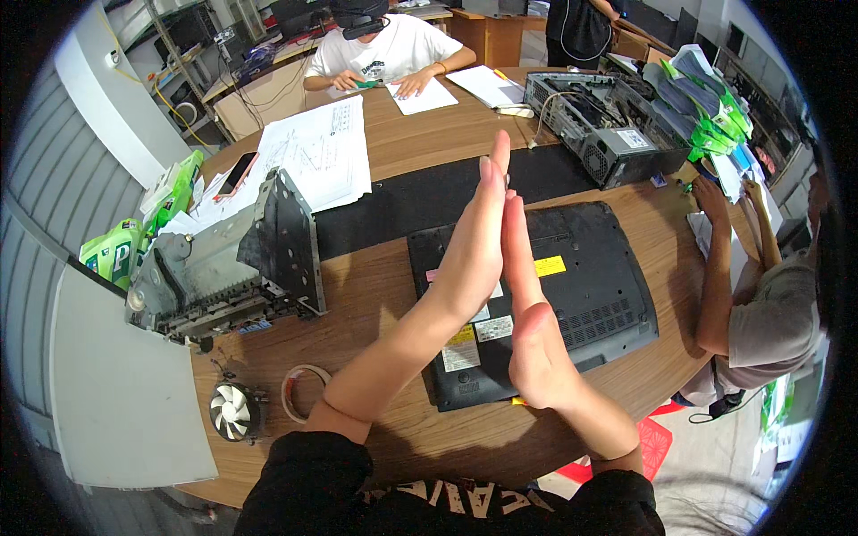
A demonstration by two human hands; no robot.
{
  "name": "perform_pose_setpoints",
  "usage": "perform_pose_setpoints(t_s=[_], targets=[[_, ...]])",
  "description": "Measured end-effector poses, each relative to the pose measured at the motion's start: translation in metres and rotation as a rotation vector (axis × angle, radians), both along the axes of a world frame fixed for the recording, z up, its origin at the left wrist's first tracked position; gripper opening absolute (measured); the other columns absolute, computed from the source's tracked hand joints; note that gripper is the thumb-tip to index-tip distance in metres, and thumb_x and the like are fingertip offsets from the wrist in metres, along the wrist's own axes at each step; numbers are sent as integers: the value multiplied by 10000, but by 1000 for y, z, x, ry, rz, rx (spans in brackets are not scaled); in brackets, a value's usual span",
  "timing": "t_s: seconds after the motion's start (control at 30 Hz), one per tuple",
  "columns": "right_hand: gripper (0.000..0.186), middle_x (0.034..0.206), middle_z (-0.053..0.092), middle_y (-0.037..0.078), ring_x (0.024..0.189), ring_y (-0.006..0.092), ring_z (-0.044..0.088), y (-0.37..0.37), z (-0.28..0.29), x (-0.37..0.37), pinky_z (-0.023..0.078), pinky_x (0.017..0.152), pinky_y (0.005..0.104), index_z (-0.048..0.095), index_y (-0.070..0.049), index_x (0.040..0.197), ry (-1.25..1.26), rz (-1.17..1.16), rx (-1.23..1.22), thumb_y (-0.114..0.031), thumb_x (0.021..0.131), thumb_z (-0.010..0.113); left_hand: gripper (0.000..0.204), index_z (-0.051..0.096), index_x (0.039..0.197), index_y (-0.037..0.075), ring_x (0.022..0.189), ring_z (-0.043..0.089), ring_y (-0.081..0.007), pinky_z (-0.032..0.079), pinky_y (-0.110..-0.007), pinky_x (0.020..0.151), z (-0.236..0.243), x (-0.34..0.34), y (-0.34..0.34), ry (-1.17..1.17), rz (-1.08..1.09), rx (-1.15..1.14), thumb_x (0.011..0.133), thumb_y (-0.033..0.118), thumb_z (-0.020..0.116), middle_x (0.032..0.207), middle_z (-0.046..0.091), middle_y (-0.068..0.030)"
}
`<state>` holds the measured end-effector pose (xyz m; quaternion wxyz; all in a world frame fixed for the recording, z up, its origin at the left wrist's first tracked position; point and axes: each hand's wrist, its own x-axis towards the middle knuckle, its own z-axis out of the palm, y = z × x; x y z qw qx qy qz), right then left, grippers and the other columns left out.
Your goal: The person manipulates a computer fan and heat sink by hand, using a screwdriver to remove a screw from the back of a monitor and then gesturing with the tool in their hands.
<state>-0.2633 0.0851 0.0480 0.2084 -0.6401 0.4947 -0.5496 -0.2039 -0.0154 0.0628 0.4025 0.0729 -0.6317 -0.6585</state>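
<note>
My left hand (474, 250) and my right hand (534, 330) are raised over a black laptop (581, 277) lying bottom-up on the wooden table (375, 482). Both hands are held flat and upright with straight fingers, their fingertips close together or touching at the centre of the view. Neither holds anything. Yellow and white stickers show on the laptop's underside, partly hidden by my hands.
An opened metal computer case (617, 125), black mat (357, 223), papers (313, 152), phone (238, 173), metal chassis (223, 259), cooling fan (234, 411) and tape roll (299, 397) surround me. A person (384, 62) works opposite, another (760, 304) at right; one stands behind (572, 31).
</note>
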Motion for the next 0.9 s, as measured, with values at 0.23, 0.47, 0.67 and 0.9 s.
perform_pose_setpoints(t_s=[0.23, 0.47, 0.67, 0.9], targets=[[919, 1560, 59, 96, 1438, 222, 24, -11, -1, -22, 23, 1150, 358, 68, -32, 1484, -280, -101, -22, -711, 864, 53, 677, 12, 1463, -35, 1434, -13, -236, 26, -339, 1149, -4, -5, 29, -62, -84, -135, 1010, 448, 152, 1552, 4, -163], [840, 1561, 99, 59, 1439, 226, 37, -9, 11, -17, 33, 1153, 372, 135, -72, 1489, -193, -312, -7, -662, 899, 42, 679, -48, 1447, -64, 1432, -31, -251, 24, -330, 1148, -3, -5, 43, -51, -69, -236, 1018, 411, 180, 1549, -43, -169], [944, 1530, -29, 246, 1426, 342, -8, -2, 2, -9, 57, 1142, 378, -19, 77, 1445, -101, 3, -46, -676, 900, 148, 658, 64, 1462, -34, 1435, 18, -226, 18, -331, 1155, 0, -3, 14, -10, -29, -41, 1015, 437, 172, 1548, 52, -166], [921, 1555, 104, 105, 1437, 242, 56, -10, 18, -15, 39, 1151, 366, 119, -42, 1485, -115, -323, 1, -717, 863, 47, 662, 41, 1466, -32, 1434, -18, -225, 41, -326, 1150, -4, -8, 41, -53, -62, -186, 1014, 431, 182, 1552, -10, -160]])
